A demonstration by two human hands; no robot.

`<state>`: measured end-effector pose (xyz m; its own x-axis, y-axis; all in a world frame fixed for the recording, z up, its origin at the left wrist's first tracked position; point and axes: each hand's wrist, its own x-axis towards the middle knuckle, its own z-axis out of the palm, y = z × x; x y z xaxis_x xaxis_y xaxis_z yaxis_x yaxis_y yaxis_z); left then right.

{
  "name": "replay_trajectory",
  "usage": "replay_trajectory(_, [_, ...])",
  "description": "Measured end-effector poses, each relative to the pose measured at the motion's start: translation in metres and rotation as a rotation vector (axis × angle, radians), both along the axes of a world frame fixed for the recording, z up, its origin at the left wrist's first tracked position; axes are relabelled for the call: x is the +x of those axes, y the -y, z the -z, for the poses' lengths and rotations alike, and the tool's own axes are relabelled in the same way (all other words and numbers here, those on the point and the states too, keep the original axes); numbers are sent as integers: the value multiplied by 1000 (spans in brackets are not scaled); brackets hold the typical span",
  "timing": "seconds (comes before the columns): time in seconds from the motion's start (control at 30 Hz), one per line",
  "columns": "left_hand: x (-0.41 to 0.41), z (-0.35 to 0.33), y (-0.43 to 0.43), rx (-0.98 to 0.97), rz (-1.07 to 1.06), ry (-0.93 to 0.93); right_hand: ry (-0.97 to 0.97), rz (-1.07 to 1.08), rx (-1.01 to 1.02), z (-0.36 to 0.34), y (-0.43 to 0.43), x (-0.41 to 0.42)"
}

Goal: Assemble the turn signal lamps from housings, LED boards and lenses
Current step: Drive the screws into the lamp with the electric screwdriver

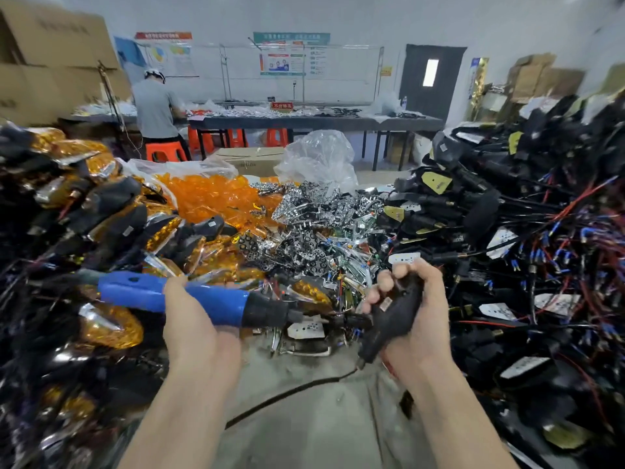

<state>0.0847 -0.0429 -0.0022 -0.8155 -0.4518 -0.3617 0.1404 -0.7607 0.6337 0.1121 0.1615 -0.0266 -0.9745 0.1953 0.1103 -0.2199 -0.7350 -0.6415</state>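
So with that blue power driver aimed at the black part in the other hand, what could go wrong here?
A slip: the screwdriver in the left hand points its bit at the housing, and the right hand curls its fingers close beside it.
The housing is held in the air, so a loose screw could drop into the chrome reflector pile and be lost.
The housing's black lead trails over the table and might snag.

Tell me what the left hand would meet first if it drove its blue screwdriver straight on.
Probably the black housing in the right hand: the screwdriver in the left hand points straight at it, tip seemingly touching; depth is unclear.
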Motion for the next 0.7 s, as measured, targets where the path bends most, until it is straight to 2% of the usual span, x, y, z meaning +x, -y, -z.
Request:
replay_trajectory(0.17, [15,22,-15,-115,37,93,-81,-185,23,-25,8,19])
replay_trajectory(0.27, [21,32,-23,-290,154,143,-78,-214,17,-33,12,25])
replay_trajectory(0.47, [37,33,-21,-687,333,226,40,-115,-4,-36,17,28])
replay_trajectory(0.6, [51,22,-22,-886,396,282,135,-38,33,-47,25,28])
replay_trajectory(0.63, [58,16,-22,-957,414,264,153,-18,57,-55,30,27])
replay_trajectory(0.7, [73,4,-21,-1143,379,94,136,1,144,-76,47,27])
